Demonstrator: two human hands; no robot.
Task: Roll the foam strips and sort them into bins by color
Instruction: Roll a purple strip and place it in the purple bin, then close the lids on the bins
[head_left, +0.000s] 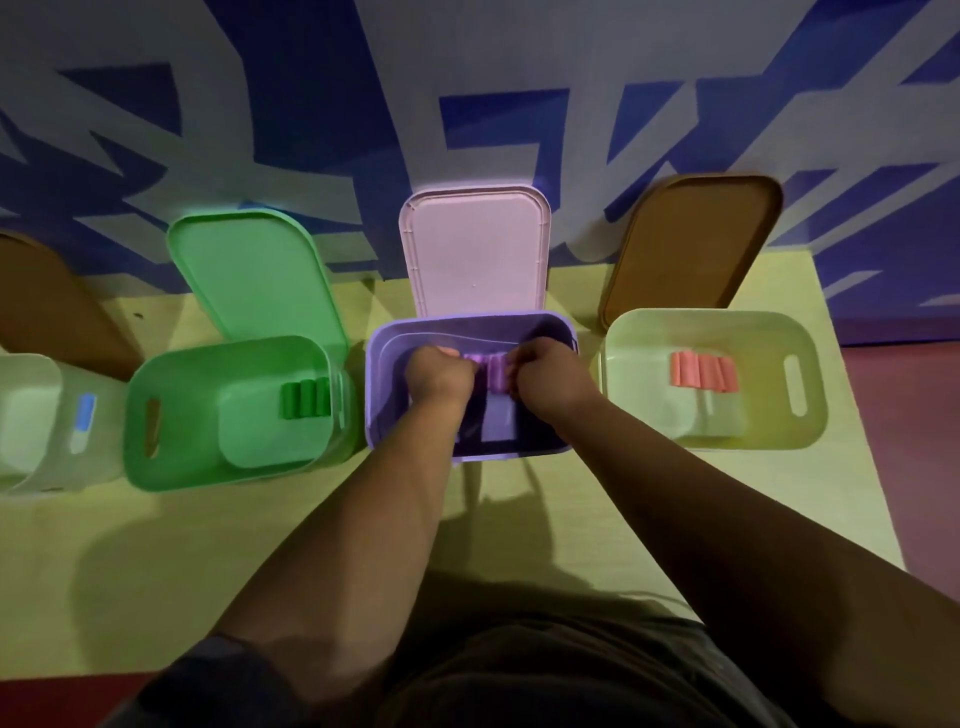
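Mid-frame, inside the purple bin (563, 332), the left hand (440, 375) and right hand (551, 375) pinch purple foam rolls (491, 370) by their ends; the foam looks light, soft and springy.

Perhaps a playroom or activity room: a blue-and-grey patterned wall (322, 104) stands far, with coloured bins (171, 457) lined along a yellow-green counter (260, 545).

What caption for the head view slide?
Left hand and right hand grip purple rolls in the purple bin; green rolls, orange rolls already binned.
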